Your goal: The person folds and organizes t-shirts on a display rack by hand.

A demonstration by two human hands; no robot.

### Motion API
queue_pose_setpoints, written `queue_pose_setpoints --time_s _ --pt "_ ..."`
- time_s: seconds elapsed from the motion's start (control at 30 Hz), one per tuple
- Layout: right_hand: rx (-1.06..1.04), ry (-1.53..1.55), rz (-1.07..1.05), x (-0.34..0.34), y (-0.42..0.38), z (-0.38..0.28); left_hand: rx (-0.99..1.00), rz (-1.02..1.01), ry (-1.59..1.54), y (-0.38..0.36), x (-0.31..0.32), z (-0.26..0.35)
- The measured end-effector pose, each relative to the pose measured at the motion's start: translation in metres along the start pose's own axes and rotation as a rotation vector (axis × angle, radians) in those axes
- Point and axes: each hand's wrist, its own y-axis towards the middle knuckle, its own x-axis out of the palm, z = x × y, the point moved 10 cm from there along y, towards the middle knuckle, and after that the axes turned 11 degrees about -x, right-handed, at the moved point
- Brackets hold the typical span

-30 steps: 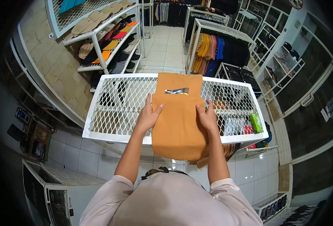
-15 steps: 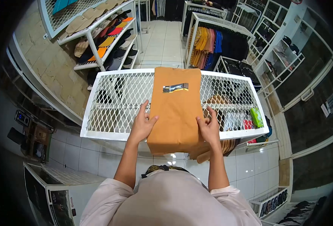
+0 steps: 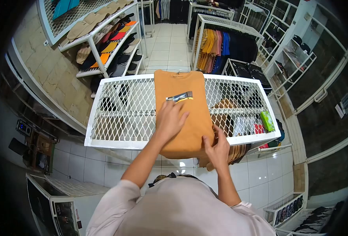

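An orange-brown folded T-shirt (image 3: 186, 129) lies lengthwise over the white mesh table, its near end hanging over the front edge. Its collar shows at the far end, and a dark, yellow-edged printed strip (image 3: 183, 96) sits on the chest. My left hand (image 3: 171, 121) is on the shirt with fingers spread, its fingertips at the lower edge of the print and partly covering it. At the shirt's near right side is my right hand (image 3: 218, 148), thumb and fingers apart, touching the fabric edge.
The white mesh-top table (image 3: 119, 143) spans the space before me. A bright green packet (image 3: 267, 121) lies at its right end. Shelves of caps (image 3: 110, 47) stand at the back left. Hanging shirts (image 3: 211, 49) fill a rack behind, and glass doors (image 3: 319, 102) are on the right.
My left hand has moved from the shirt's left edge up onto its front by the print. The shirt's far end has shifted slightly left, and its collar now shows. My right hand moved slightly nearer me.
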Motion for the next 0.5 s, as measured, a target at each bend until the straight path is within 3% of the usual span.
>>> queue_pose_setpoints --time_s 0.1,0.33,0.4,0.43,0.5 --pt "-0.109 -0.021 0.071 -0.009 -0.021 -0.018 0.072 -0.099 -0.009 0.063 0.06 0.011" --pt "0.073 0.126 0.226 -0.008 -0.058 0.012 0.009 -0.139 0.172 0.159 0.144 0.009" --pt "0.087 0.237 0.325 -0.01 -0.066 0.016 -0.252 -0.218 0.265 0.165 0.161 -0.013" --pt "0.107 0.232 0.337 -0.011 -0.069 0.017 -0.239 -0.237 0.268 0.162 0.169 -0.013" --pt "0.197 0.319 0.28 -0.003 -0.071 0.026 -0.138 -0.002 0.322 0.158 0.16 -0.006"
